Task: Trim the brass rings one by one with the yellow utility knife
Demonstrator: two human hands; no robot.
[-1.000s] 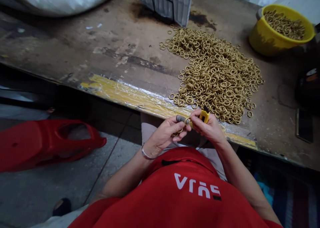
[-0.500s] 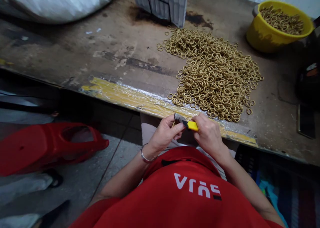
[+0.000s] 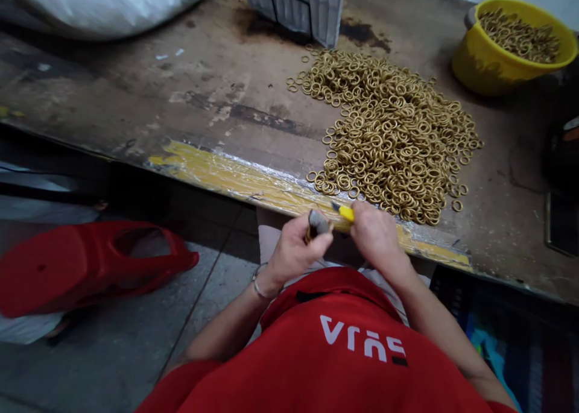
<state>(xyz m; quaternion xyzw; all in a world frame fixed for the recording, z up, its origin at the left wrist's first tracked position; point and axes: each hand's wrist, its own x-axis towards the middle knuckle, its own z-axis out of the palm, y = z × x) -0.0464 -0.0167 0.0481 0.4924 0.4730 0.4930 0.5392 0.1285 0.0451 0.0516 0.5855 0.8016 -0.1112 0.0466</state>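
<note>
My left hand (image 3: 296,247) is closed around a brass ring and some more rings tucked in the palm; a grey wrapping covers its thumb tip. Just to its right, my right hand (image 3: 375,235) grips a small yellow utility knife (image 3: 344,211), its blade end pointing left toward the ring. Both hands hover at the near edge of the worn wooden table (image 3: 181,99), above my lap. A big heap of brass rings (image 3: 389,135) lies on the table right beyond my hands.
A yellow bowl (image 3: 488,63) full of rings stands at the far right. A grey ribbed box (image 3: 298,3) sits behind the heap and a white sack (image 3: 99,3) at the far left. Yellow tape (image 3: 235,175) lines the table edge. A red plastic stool (image 3: 81,262) stands on the floor, left.
My hands have drawn slightly apart. The knife, upright a second ago, now lies flatter with less of it showing. My left hand has turned, thumb up. Feet on the floor at left passed by.
</note>
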